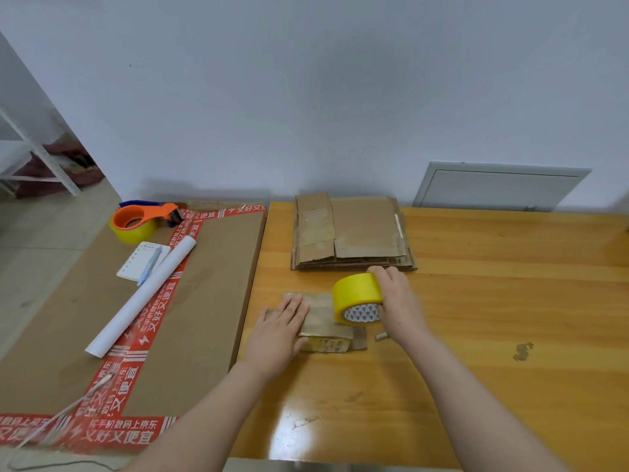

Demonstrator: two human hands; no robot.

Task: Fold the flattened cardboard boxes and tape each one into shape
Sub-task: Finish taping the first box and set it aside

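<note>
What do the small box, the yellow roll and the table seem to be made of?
Small box: brown cardboard, matte, with frayed edges; shiny strips on it look like clear tape. Yellow roll: probably plastic adhesive tape, smooth, wound on a printed core, perhaps card. Table: wood or wood-look laminate, glossy; grain lines and glare show.

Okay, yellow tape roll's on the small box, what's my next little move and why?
Probably pull the yellow tape roll in your right hand on toward the right edge of the small box, laying tape along its top: the roll stands on the box, and your left hand presses the box flat.
</note>
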